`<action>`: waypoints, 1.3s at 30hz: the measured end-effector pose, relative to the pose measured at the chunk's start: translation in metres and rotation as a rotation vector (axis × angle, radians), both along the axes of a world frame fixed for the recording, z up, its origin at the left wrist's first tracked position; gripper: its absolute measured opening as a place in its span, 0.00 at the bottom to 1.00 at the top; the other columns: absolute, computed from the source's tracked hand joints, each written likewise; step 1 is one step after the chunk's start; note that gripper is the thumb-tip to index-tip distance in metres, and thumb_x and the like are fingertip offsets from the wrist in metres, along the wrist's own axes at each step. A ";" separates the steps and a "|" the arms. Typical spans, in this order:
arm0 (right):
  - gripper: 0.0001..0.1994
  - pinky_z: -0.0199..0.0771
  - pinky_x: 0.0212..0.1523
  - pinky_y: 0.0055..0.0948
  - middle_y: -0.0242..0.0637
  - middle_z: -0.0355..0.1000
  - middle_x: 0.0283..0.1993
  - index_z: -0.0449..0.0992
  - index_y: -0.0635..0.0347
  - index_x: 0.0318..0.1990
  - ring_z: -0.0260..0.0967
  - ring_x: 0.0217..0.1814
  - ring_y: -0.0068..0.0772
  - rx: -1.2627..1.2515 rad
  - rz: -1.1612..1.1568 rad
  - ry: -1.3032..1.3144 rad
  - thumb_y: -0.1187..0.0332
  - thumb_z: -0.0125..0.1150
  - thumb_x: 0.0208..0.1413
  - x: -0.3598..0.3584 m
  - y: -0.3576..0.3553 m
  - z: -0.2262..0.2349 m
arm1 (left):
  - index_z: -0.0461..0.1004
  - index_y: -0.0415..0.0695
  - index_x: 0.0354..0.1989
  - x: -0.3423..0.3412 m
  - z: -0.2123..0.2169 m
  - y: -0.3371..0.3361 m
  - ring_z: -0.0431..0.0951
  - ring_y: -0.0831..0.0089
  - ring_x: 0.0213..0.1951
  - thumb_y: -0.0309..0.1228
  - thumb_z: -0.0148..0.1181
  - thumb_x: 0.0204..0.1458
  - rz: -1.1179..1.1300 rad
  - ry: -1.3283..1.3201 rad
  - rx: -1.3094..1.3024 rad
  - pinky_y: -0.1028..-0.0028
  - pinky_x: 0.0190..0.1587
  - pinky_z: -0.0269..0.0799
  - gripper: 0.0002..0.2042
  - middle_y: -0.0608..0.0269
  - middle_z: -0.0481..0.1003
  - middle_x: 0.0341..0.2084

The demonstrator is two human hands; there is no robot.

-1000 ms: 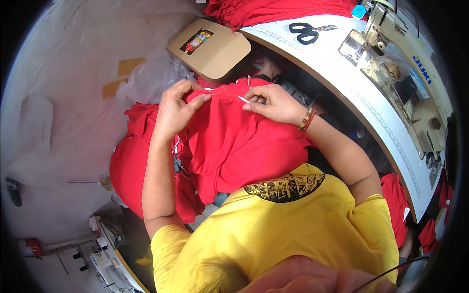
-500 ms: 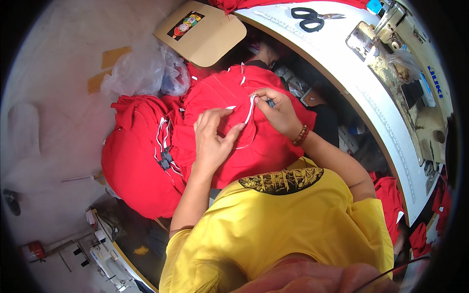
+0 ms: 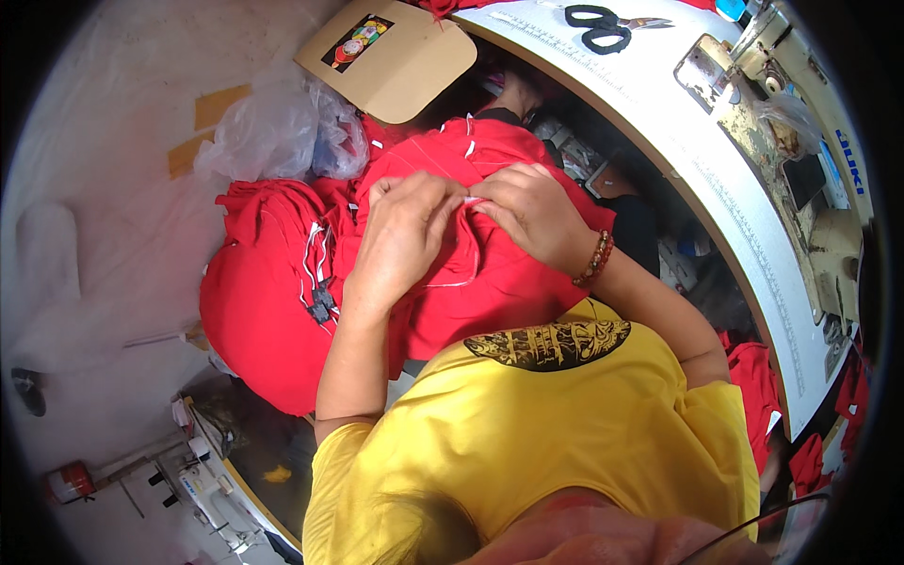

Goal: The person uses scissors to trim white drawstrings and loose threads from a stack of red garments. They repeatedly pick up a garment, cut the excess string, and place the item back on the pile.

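Both our hands pinch a red garment on our lap, fingertips meeting.

Our left forearm runs up from the yellow shirt [image 3: 565, 424], wrist bent, left hand [image 3: 400, 235] curled nearly closed, fingers pressed on the red garment [image 3: 499, 292] and pinching a fold with a thin white cord [image 3: 468, 247]. Our right arm comes in from the right, beaded bracelet [image 3: 593, 260] at the wrist; right hand [image 3: 527, 209] also curled, thumb and fingers gripping the same fold, touching the left fingertips. Garment lies on our lap, just beside a red fabric pile [image 3: 259, 292]. Scissors [image 3: 603, 19] on the white sewing table [image 3: 697, 169], well apart.
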State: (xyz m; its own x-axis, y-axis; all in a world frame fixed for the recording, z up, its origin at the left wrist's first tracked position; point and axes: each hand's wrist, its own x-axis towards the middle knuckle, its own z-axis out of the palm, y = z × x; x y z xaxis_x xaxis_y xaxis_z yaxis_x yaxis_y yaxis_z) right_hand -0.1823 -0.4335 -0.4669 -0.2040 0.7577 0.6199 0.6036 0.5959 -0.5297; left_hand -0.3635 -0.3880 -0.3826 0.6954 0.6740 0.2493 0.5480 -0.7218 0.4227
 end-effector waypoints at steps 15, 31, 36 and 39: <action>0.05 0.65 0.31 0.11 0.26 0.71 0.32 0.72 0.64 0.40 0.64 0.33 0.08 -0.793 0.261 1.038 0.76 0.55 0.57 -0.025 -0.015 -0.006 | 0.76 0.37 0.39 -0.022 -0.048 -0.011 0.74 0.77 0.40 0.22 0.59 0.51 0.244 -0.503 -0.708 0.78 0.44 0.69 0.08 0.61 0.75 0.37; 0.06 0.72 0.39 0.22 0.36 0.74 0.33 0.71 0.66 0.37 0.74 0.38 0.23 -0.564 0.263 0.627 0.74 0.58 0.53 -0.001 -0.038 -0.010 | 0.74 0.36 0.31 -0.029 -0.056 -0.038 0.71 0.77 0.34 0.21 0.59 0.49 0.188 -0.487 -0.661 0.79 0.38 0.65 0.03 0.63 0.73 0.29; 0.06 0.71 0.36 0.22 0.36 0.74 0.32 0.72 0.64 0.36 0.72 0.35 0.23 -0.637 -0.126 0.564 0.73 0.59 0.52 0.034 -0.029 -0.034 | 0.74 0.35 0.32 -0.036 -0.054 -0.055 0.73 0.73 0.33 0.20 0.58 0.48 0.146 -0.491 -0.566 0.78 0.37 0.67 0.04 0.59 0.73 0.29; 0.06 0.71 0.35 0.24 0.36 0.72 0.31 0.72 0.63 0.36 0.71 0.32 0.27 -0.541 -0.051 0.478 0.72 0.59 0.51 0.027 -0.022 -0.034 | 0.75 0.34 0.32 -0.038 -0.054 -0.058 0.74 0.71 0.32 0.20 0.59 0.47 0.102 -0.459 -0.531 0.77 0.36 0.68 0.04 0.57 0.74 0.29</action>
State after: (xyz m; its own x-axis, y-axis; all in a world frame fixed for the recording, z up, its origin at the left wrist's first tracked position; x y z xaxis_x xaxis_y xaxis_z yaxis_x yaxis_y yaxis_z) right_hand -0.1553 -0.4560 -0.5004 0.0396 0.9851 0.1675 0.2523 0.1524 -0.9556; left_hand -0.4010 -0.4463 -0.4369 0.5257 0.8420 0.1212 0.2845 -0.3083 0.9077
